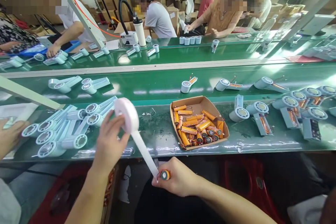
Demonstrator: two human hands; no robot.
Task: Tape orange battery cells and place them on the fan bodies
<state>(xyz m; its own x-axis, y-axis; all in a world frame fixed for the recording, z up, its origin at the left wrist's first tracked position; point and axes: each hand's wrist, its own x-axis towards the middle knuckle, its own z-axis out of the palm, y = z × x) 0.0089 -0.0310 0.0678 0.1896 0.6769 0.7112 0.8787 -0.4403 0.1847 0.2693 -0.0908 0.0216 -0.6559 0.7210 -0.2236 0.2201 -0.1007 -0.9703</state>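
My left hand (111, 138) grips a roll of white tape (130, 114) above the bench's front edge. From the roll, a pulled-out strip (145, 152) runs down to my right hand (178, 178). That hand is closed round an orange cylindrical battery (165, 174), whose round end shows between thumb and fingers with a thin dark wire beside it. The tape's end is at my right thumb; whether it sticks to the battery I cannot tell. Ahead of my right hand, a cardboard box (225, 134) holds several orange batteries with wires.
Pale blue fan housings (54, 147) lie piled at left; more housings (238, 113) with batteries and wires stand at right. A green conveyor belt (147, 87) runs behind the bench. A co-worker's hand (12, 134) is at the left edge. Several people sit across the belt.
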